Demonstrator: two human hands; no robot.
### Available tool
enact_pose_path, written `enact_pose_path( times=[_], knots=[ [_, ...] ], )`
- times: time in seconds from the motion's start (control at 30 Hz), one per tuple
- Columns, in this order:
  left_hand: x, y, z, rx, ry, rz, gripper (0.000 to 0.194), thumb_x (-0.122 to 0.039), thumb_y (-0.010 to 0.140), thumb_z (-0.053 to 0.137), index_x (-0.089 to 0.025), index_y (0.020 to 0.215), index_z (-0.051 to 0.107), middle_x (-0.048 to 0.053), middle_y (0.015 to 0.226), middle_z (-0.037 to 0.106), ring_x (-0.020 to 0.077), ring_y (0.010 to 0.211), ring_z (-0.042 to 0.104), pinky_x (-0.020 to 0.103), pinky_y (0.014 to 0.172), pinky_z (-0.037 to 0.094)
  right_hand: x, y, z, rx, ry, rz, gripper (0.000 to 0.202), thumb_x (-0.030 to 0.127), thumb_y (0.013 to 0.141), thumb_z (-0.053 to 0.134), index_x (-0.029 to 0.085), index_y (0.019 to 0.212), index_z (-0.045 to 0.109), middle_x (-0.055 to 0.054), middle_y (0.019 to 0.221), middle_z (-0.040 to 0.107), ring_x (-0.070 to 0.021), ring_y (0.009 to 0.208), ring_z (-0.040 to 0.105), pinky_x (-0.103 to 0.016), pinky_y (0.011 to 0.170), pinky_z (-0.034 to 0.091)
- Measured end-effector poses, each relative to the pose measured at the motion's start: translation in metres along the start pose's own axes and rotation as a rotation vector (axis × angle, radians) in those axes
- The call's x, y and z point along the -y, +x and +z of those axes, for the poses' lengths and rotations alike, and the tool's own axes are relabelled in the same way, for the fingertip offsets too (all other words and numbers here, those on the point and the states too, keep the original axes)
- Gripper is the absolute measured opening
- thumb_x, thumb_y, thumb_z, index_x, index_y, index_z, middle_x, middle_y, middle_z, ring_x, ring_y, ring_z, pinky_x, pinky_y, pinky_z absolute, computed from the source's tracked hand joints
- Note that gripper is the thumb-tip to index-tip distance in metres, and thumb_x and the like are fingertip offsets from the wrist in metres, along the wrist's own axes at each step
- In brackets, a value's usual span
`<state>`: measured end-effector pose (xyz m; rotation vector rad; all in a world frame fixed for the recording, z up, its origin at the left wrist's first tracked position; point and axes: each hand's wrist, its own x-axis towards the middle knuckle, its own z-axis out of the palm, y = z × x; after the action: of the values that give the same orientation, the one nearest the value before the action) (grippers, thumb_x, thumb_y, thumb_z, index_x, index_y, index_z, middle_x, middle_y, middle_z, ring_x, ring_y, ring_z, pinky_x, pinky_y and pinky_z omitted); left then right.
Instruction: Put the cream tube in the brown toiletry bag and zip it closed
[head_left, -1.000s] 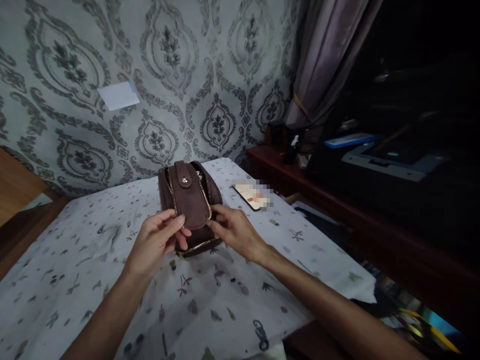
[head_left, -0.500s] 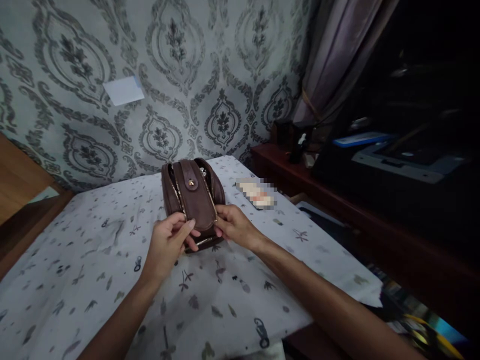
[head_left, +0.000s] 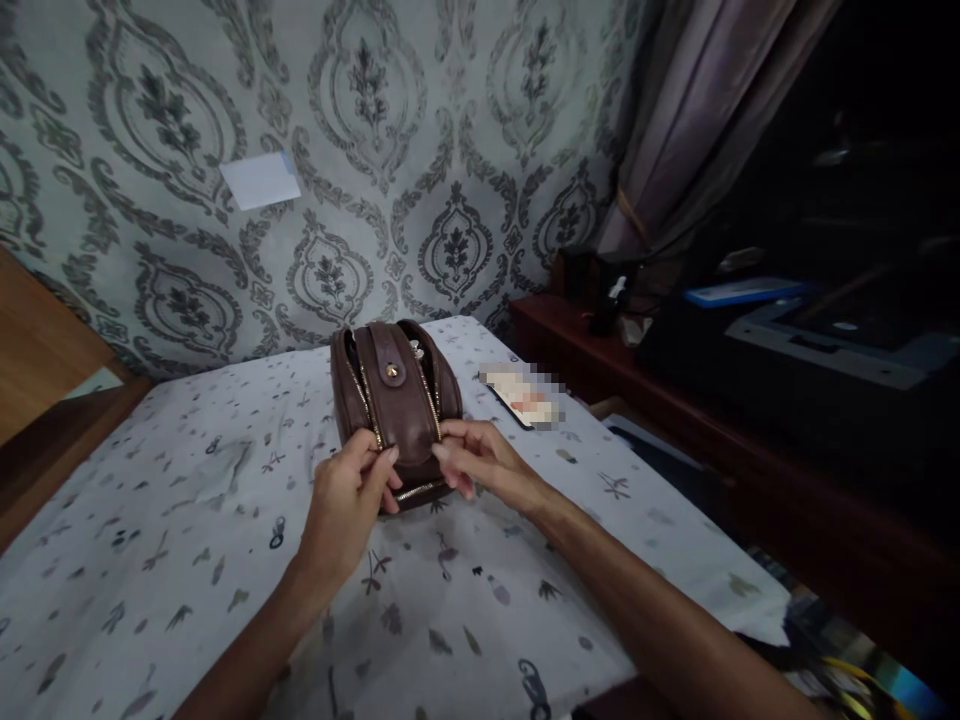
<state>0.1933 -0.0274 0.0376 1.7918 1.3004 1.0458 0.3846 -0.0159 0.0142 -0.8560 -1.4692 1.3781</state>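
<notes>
A brown leather bag [head_left: 401,410] with gold zippers and a snap tab stands on the patterned cloth. Both of its top zips are undone along the sides of the middle strip, and something shiny shows in the right-hand opening. My left hand [head_left: 352,490] pinches the bag's near left edge by the end of the left zip. On the other side, my right hand [head_left: 484,460] pinches the near right edge by the end of the right zip. Whether either holds a zip pull is hidden by the fingers.
The white patterned cloth [head_left: 187,540] covers the table. A phone-like object [head_left: 525,395], partly blurred out, lies right of the bag. A dark red shelf [head_left: 570,320] runs along the right, and wooden furniture [head_left: 60,370] stands left. Paper [head_left: 260,180] hangs on the wall.
My right thumb has come over onto the bag's front edge. The view has shifted slightly, so everything sits a little further right. The bag's zips look the same.
</notes>
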Motion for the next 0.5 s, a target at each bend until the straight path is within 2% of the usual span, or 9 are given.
enact_pose_path(
  times=[0.13,0.3,0.37,0.43,0.5],
  knots=[
    [0.0,-0.001,-0.001,-0.013,0.036,0.012,0.03,-0.043,0.09,0.052,-0.022,0.071,0.044,-0.005,0.058,0.062,0.0104,0.043,0.06,0.02,0.047,0.044,-0.007,0.003,0.006,-0.075,-0.051,-0.058,0.041,0.057,0.084,0.065,0.019,0.071,0.055,0.008,0.046,0.049,-0.0041,0.034,0.032,-0.02,0.037,0.022],
    [0.002,-0.003,-0.005,-0.016,0.076,0.014,0.032,-0.047,0.089,0.055,-0.022,0.07,0.049,-0.005,0.053,0.059,0.0115,0.042,0.057,0.02,0.043,0.041,-0.007,0.001,0.01,-0.093,-0.067,-0.05,0.044,0.06,0.083,0.065,0.02,0.07,0.053,0.008,0.046,0.047,-0.0048,0.035,0.033,-0.021,0.038,0.023],
    [0.005,-0.004,-0.009,-0.03,0.101,0.031,0.032,-0.049,0.088,0.057,-0.022,0.072,0.052,-0.005,0.053,0.058,0.0112,0.043,0.055,0.02,0.043,0.04,-0.007,-0.001,0.013,-0.136,-0.077,-0.038,0.04,0.058,0.084,0.064,0.02,0.073,0.055,0.008,0.048,0.048,-0.0054,0.036,0.034,-0.021,0.039,0.026],
    [0.007,-0.002,-0.015,-0.089,0.161,0.083,0.032,-0.052,0.088,0.057,-0.022,0.076,0.054,-0.006,0.054,0.056,0.0107,0.044,0.051,0.021,0.045,0.039,-0.007,-0.004,0.014,-0.229,-0.086,-0.058,0.033,0.052,0.084,0.065,0.019,0.084,0.06,0.01,0.048,0.047,-0.0065,0.038,0.035,-0.022,0.042,0.029],
    [0.01,0.003,-0.023,-0.213,0.245,0.148,0.032,-0.055,0.087,0.058,-0.023,0.085,0.057,-0.005,0.061,0.057,0.0117,0.05,0.051,0.023,0.049,0.039,-0.008,-0.005,0.014,-0.343,-0.111,-0.126,0.029,0.045,0.083,0.067,0.019,0.096,0.064,0.01,0.05,0.046,-0.0081,0.042,0.039,-0.023,0.046,0.033]
  ],
)
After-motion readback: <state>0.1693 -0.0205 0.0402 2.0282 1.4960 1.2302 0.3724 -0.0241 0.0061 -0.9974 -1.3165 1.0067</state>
